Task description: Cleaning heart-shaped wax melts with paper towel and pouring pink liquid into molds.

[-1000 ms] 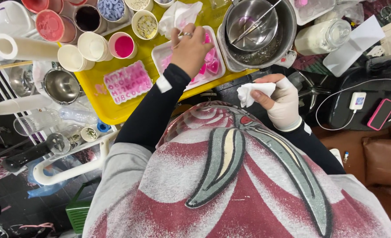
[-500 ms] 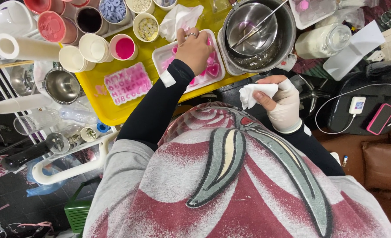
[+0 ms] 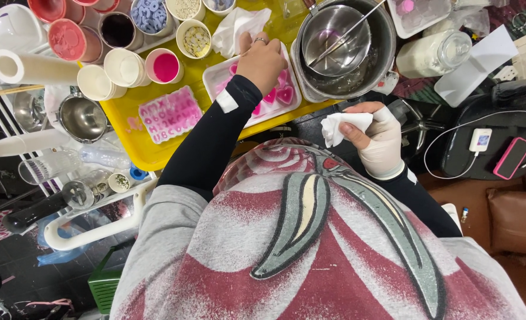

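Two hands, one tray of pink hearts

Two hands work above a cluttered yellow tray (image 3: 129, 121), the widest thing on the bench. At its far right edge stands a big steel pot (image 3: 372, 65) with a smaller steel bowl (image 3: 334, 32) nested inside and a thin rod leaning across. Next in size, a white heart mould (image 3: 277, 89) lies on the yellow tray just left of the pot, its pockets filled with pink. A pink letter mould (image 3: 169, 114) lies flat to its left, near a paper cup of pink liquid (image 3: 165, 66). The left hand (image 3: 261, 59), ringed, rests curled over the heart mould, fingertips down on it; whether it grips anything I cannot tell. The right hand (image 3: 376, 137), gloved in white, is off the tray, closed around a crumpled white tissue (image 3: 341, 125).
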